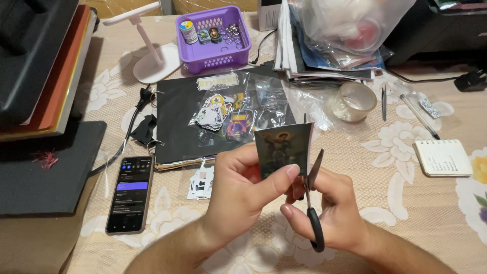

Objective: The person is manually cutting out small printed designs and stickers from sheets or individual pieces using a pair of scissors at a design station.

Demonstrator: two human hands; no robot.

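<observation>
- I saw two hands over the table (406,213), both low in the view, close together and touching.
- The left hand (243,187) pinched one small printed card (282,149), thumb pressed on its lower front edge and the other fingers behind it; the card stood upright, just above both hands.
- The right hand (329,213) was curled round the handles of one pair of scissors (313,203) (black handles, thin blades). The blades pointed up and lay against the card's right edge; I could not tell how far they were parted.
- Left of the hands lay one phone (130,194), screen lit, flat on the flowered cloth.
- Between phone and left hand sat a small heap of cut-out stickers (201,183); I could not count them.
- Behind the card lay one black folder (177,127) with clear bags (238,109) of stickers on it (at least two bags, overlapping).
- Farther back stood one purple basket (215,35) holding small round badges and rings, and beside it one white stand (152,61).
- To the right I counted one tape roll (353,101), one pair of tweezers (384,101), one pen (418,116) and one small notepad (443,158), all well apart from the hands.
- At the left edge sat one dark press (35,66).
</observation>
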